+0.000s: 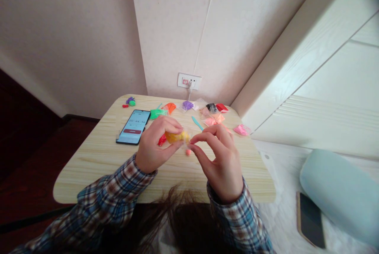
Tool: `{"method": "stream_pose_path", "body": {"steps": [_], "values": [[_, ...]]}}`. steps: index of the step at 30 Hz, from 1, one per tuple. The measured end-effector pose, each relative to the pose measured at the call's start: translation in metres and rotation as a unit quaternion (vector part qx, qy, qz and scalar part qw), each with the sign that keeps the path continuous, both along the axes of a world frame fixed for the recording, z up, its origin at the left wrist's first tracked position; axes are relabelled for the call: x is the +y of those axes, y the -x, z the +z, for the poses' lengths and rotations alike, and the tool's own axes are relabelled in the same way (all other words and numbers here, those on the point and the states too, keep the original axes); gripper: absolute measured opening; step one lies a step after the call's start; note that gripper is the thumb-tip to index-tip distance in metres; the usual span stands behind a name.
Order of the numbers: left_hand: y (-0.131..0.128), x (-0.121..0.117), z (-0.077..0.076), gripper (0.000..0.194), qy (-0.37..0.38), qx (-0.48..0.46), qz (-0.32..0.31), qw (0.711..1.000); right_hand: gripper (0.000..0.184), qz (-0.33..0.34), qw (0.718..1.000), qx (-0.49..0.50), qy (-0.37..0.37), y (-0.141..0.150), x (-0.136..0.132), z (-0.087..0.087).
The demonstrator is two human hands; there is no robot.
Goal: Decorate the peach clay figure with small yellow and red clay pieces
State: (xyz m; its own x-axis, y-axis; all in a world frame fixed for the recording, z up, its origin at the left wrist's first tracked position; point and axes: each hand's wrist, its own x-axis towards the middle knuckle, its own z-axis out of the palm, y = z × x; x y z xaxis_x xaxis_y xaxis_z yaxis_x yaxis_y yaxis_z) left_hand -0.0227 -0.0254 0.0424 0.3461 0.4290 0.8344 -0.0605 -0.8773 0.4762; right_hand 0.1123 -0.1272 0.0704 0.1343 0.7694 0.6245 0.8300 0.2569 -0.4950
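Over the middle of the table, a clear bag of yellow modelling clay is held up between both hands. My left hand is closed round the clay-filled part, thumb below and fingers above. My right hand pinches the clear end of the same bag between thumb and fingertips. Just beneath the bag lies a small pinkish-orange ball of clay. Red clay shows partly behind my left fingers. A light-blue modelling knife lies beyond, between the hands.
A phone showing a running timer lies left. Along the back are bagged green clay, orange clay, purple clay, black clay and pink clay. Small shaped clay pieces sit back left. A wall socket is behind.
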Motion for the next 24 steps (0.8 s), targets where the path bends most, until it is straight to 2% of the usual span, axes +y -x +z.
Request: {"method": "stream_pose_path", "body": {"steps": [5,10,14,18,22,24], "values": [[0.0,0.0,0.0,0.017,-0.01,0.007,-0.001,1.0,0.004,0.007,0.999,-0.031,0.002,-0.001,0.001,-0.002],[-0.003,0.008,-0.003,0.015,0.014,0.083,0.041,0.996,0.004,0.004,0.999,0.036,-0.009,-0.011,0.003,-0.003],[-0.014,0.025,-0.01,0.015,0.055,0.203,0.092,0.973,0.005,-0.027,0.996,0.076,-0.045,-0.023,0.006,-0.008],[-0.026,0.044,-0.021,0.017,0.05,0.286,0.135,0.947,0.006,-0.016,0.994,0.098,-0.042,-0.029,0.011,-0.016],[-0.029,0.052,-0.032,0.022,0.046,0.329,0.176,0.926,0.006,0.02,0.99,0.132,-0.045,-0.029,0.019,-0.026],[-0.028,0.049,-0.033,0.028,0.048,0.327,0.185,0.925,0.006,0.038,0.988,0.144,-0.048,-0.028,0.024,-0.032]]}}
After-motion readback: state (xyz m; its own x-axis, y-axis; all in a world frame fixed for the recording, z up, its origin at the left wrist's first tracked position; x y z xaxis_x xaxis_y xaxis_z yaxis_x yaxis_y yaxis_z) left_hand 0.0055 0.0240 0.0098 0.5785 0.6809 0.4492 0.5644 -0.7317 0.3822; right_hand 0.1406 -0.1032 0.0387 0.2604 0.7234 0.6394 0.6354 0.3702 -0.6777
